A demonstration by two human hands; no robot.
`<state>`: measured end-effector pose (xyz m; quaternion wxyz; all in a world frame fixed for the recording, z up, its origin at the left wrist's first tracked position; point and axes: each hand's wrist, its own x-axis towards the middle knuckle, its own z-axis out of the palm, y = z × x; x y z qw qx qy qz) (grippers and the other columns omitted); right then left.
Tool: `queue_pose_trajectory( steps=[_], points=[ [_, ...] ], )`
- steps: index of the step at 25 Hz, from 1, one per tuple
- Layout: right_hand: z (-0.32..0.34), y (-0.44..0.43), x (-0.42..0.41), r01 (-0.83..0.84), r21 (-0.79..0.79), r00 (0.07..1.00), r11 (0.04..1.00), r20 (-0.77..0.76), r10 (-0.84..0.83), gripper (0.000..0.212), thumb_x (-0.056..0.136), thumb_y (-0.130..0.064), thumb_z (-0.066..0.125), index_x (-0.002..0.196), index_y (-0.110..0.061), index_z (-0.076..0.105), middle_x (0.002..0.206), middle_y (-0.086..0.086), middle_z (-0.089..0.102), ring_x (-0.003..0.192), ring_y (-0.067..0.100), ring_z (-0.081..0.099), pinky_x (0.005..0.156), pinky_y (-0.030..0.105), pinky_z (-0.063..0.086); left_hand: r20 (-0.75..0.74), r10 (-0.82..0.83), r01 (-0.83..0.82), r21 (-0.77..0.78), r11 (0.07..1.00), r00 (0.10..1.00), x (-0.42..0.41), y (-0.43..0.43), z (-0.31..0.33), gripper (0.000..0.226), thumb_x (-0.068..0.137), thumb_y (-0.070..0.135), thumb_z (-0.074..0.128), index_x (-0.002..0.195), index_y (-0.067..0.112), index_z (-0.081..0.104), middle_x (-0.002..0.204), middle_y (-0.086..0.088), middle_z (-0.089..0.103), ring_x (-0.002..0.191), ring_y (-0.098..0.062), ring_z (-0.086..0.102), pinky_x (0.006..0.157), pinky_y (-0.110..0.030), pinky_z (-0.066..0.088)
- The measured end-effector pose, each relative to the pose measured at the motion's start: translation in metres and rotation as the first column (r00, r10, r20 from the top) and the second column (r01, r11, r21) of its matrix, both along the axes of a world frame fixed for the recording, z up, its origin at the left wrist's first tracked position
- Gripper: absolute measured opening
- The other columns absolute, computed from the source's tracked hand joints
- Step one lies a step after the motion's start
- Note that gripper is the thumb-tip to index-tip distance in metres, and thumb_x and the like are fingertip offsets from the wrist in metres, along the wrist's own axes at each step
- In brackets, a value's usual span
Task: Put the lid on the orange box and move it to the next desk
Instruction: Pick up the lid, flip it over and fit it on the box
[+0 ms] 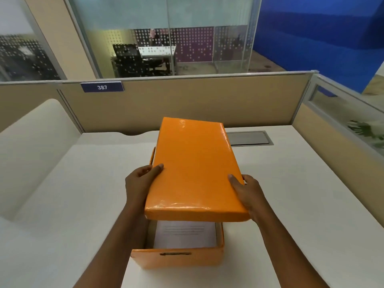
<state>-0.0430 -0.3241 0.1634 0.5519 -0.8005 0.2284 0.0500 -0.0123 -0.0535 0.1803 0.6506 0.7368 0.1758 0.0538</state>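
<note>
An orange lid (194, 167) hovers above the open orange box (178, 259), which stands on the white desk (291, 204) near its front edge. My left hand (140, 181) grips the lid's left side and my right hand (247, 194) grips its right side, thumbs on top. The lid is held apart from the box, its near end raised over the opening. White printed paper (185, 233) lies inside the box. A slot handle shows on the box's near wall. The far part of the box is hidden under the lid.
Beige partition walls (207, 100) enclose the desk at the back and right, with a "387" label (102, 87). A grey cable hatch (249, 138) sits in the desktop behind the lid. A neighbouring white desk (37, 142) lies to the left, past a low divider.
</note>
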Motion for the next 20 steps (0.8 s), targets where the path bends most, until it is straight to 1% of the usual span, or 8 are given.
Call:
queue_pose_trajectory(
  steps=[1,3,6,8,11,13,16,20],
  points=[
    [-0.003,0.003,-0.002,0.0,-0.018,1.0,1.0,0.002,0.0,0.063,0.087,-0.055,0.05,0.136,-0.018,0.04,0.135,0.011,0.053,0.111,0.035,0.057,0.088,0.048,0.048,0.046,0.011,-0.01,-0.005,1.0,0.999,-0.005,0.001,-0.005,0.028,0.074,0.036,0.076,0.098,0.023,0.069,0.099,-0.004,0.07,0.087,-0.019,0.068,0.064,-0.027,0.051],
    [-0.007,0.01,-0.004,-0.009,-0.051,1.0,0.999,0.004,0.009,0.063,0.087,-0.055,0.05,0.136,-0.017,0.04,0.135,0.011,0.053,0.112,0.035,0.057,0.09,0.048,0.048,0.049,-0.012,0.013,-0.015,1.0,0.999,-0.012,0.006,-0.017,0.026,0.076,0.035,0.075,0.099,0.024,0.07,0.097,-0.002,0.071,0.084,-0.017,0.067,0.064,-0.026,0.051],
    [-0.012,0.023,-0.006,-0.028,-0.108,0.999,0.994,-0.025,0.026,0.062,0.088,-0.056,0.048,0.136,-0.017,0.041,0.135,0.011,0.053,0.113,0.035,0.057,0.091,0.047,0.047,-0.009,-0.006,0.006,0.022,1.0,1.0,-0.012,0.019,-0.029,0.044,0.078,0.034,0.074,0.116,0.013,0.067,0.111,-0.01,0.07,0.091,-0.026,0.067,0.078,-0.041,0.056],
    [-0.015,0.032,-0.007,-0.03,-0.124,0.999,0.992,-0.036,0.025,0.063,0.087,-0.056,0.047,0.136,-0.017,0.04,0.136,0.01,0.053,0.113,0.035,0.057,0.091,0.047,0.047,-0.019,0.001,0.0,0.026,1.0,1.0,-0.011,0.027,-0.035,0.046,0.079,0.035,0.073,0.119,0.012,0.066,0.116,-0.013,0.069,0.095,-0.03,0.067,0.086,-0.048,0.055],
    [-0.016,0.042,-0.005,-0.031,-0.156,0.999,0.987,-0.046,0.024,0.064,0.087,-0.057,0.047,0.137,-0.017,0.04,0.137,0.01,0.052,0.114,0.036,0.057,0.092,0.047,0.047,-0.037,-0.025,0.025,0.007,1.0,0.999,-0.01,0.036,-0.039,0.048,0.081,0.035,0.07,0.122,0.011,0.064,0.119,-0.015,0.067,0.098,-0.033,0.066,0.09,-0.052,0.053],
    [-0.016,0.048,-0.004,-0.029,-0.186,0.998,0.982,-0.058,0.019,0.065,0.087,-0.057,0.047,0.137,-0.017,0.04,0.138,0.01,0.052,0.115,0.036,0.056,0.093,0.048,0.047,-0.054,-0.029,0.028,-0.016,0.999,0.998,-0.01,0.041,-0.041,0.049,0.082,0.036,0.069,0.124,0.011,0.062,0.121,-0.015,0.066,0.099,-0.033,0.065,0.09,-0.05,0.053],
    [-0.014,0.055,0.0,-0.038,-0.217,0.996,0.975,-0.081,0.021,0.065,0.087,-0.057,0.046,0.137,-0.016,0.039,0.138,0.011,0.051,0.116,0.037,0.056,0.094,0.048,0.046,-0.075,-0.05,0.047,-0.041,0.998,0.996,-0.009,0.047,-0.044,0.047,0.083,0.037,0.067,0.124,0.013,0.061,0.121,-0.014,0.066,0.095,-0.03,0.065,0.083,-0.042,0.053],
    [-0.011,0.063,0.004,-0.067,-0.235,0.99,0.97,-0.137,0.035,0.065,0.088,-0.056,0.046,0.138,-0.014,0.039,0.139,0.013,0.051,0.117,0.038,0.055,0.095,0.048,0.046,-0.12,-0.104,0.095,-0.076,0.993,0.987,-0.006,0.054,-0.046,0.027,0.085,0.041,0.063,0.106,0.025,0.06,0.11,-0.008,0.066,0.083,-0.024,0.064,0.074,-0.036,0.052]
  ],
)
